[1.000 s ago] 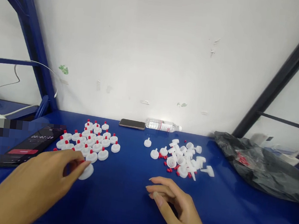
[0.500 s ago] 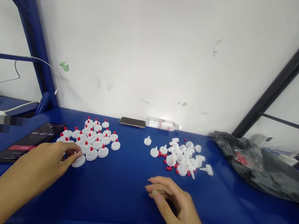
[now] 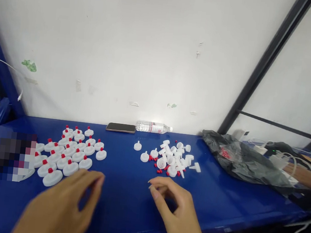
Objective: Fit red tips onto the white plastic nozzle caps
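Note:
My left hand (image 3: 64, 203) hangs over the front left of the table, a little blurred. Thumb and forefinger meet at the tips, and nothing shows between them. Just behind it, a white nozzle cap with a red tip (image 3: 52, 177) stands upright at the near edge of a group of similar red-tipped caps (image 3: 70, 151). My right hand (image 3: 180, 211) is held with curled fingers, thumb and forefinger slightly apart, and no object is visible in it. Beyond it lies a loose pile of white nozzle caps (image 3: 171, 159) mixed with small red caps (image 3: 160, 171).
Against the wall lie a dark phone (image 3: 121, 127) and a clear plastic bottle (image 3: 151, 127) on its side. A black plastic bag (image 3: 239, 160) with red pieces on it spreads at the right. Three white nozzle caps stand left of the pile, including one white cap (image 3: 137, 146).
My left hand has let go of the nozzle cap at the group's near edge and moved right. The right hand stays near the pile. The view has turned right.

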Action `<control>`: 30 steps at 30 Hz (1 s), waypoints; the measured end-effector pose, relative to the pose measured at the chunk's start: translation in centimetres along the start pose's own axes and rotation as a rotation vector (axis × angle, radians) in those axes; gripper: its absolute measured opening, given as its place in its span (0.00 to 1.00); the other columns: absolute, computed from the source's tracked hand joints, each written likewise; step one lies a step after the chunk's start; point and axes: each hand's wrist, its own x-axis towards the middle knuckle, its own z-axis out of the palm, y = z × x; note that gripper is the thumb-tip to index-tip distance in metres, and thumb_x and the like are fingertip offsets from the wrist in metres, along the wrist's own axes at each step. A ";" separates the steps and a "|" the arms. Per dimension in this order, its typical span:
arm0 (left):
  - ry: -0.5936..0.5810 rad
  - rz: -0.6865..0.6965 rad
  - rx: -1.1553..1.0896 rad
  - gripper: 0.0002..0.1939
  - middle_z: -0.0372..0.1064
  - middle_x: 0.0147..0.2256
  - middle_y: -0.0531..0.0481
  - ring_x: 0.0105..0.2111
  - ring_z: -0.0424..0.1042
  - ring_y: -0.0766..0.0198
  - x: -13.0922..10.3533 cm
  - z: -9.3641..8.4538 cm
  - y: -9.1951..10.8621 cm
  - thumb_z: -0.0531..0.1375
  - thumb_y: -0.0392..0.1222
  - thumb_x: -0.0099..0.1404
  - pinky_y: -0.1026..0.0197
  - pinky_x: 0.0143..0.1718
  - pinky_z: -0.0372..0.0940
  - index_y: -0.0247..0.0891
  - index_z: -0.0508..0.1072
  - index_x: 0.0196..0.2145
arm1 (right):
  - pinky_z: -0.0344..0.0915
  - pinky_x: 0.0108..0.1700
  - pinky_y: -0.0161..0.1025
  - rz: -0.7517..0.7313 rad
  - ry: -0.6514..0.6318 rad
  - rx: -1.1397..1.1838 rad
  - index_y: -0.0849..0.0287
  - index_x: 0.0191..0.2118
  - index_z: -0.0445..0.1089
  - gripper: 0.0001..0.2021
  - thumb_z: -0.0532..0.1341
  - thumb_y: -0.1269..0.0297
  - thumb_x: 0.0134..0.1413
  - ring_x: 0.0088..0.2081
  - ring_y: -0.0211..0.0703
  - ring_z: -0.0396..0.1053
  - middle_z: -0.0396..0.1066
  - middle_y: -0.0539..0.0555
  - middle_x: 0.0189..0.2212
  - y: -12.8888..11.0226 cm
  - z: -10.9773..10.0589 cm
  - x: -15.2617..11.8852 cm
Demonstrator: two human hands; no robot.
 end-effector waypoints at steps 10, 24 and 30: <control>-0.412 0.285 0.182 0.17 0.75 0.48 0.42 0.40 0.80 0.52 4.0 5.6 11.3 0.49 0.35 0.76 0.57 0.36 0.71 0.40 0.77 0.49 | 0.71 0.35 0.42 0.086 0.182 -0.504 0.52 0.56 0.72 0.17 0.60 0.53 0.67 0.30 0.45 0.75 0.77 0.54 0.42 6.5 -7.3 2.2; -0.436 0.408 0.268 0.14 0.74 0.48 0.39 0.39 0.81 0.49 5.3 7.7 13.1 0.52 0.34 0.75 0.52 0.36 0.75 0.37 0.75 0.51 | 0.66 0.35 0.42 0.100 0.165 -0.559 0.52 0.49 0.73 0.13 0.61 0.51 0.65 0.26 0.46 0.72 0.78 0.54 0.37 6.3 -7.0 1.9; -0.439 0.378 0.267 0.14 0.75 0.47 0.41 0.39 0.81 0.49 5.3 7.5 12.7 0.52 0.35 0.76 0.53 0.36 0.75 0.37 0.76 0.49 | 0.62 0.32 0.40 0.181 0.111 -0.460 0.50 0.44 0.71 0.13 0.61 0.47 0.65 0.24 0.47 0.71 0.77 0.48 0.25 6.4 -7.1 1.9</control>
